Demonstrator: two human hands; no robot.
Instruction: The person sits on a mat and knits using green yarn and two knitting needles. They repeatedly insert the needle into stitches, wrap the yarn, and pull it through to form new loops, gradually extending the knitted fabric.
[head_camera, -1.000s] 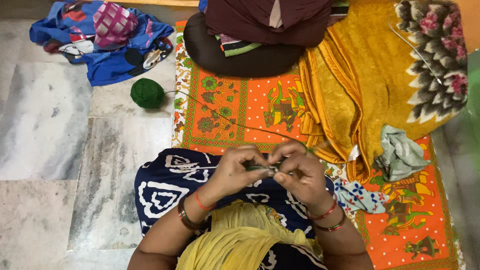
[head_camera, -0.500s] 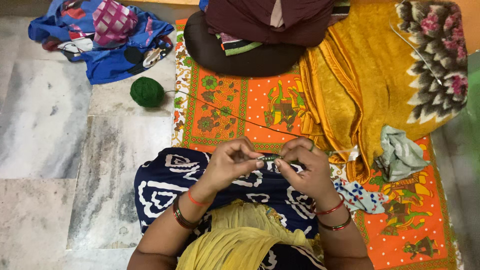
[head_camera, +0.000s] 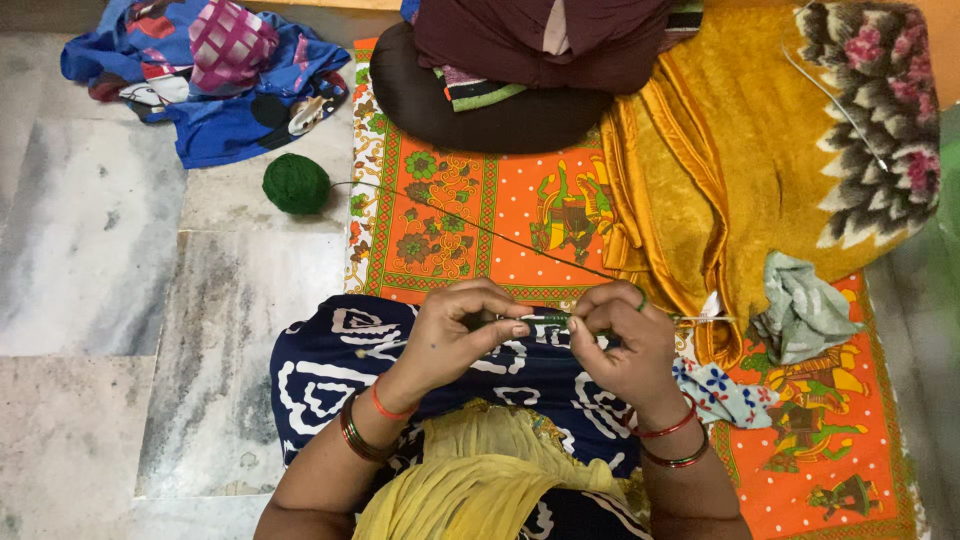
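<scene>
We are pinching a thin needle (head_camera: 548, 318) between our left hand (head_camera: 455, 330) and right hand (head_camera: 625, 340), both closed on it above our lap. Green yarn (head_camera: 470, 224), possibly looped over a finger, is running across the orange mat (head_camera: 480, 215) to a yarn ball (head_camera: 296, 184) on the floor (head_camera: 90, 260).

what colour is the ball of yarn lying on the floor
Dark green. The ball of yarn shows plainly in the head view, on the marble floor beside the orange mat.
</scene>
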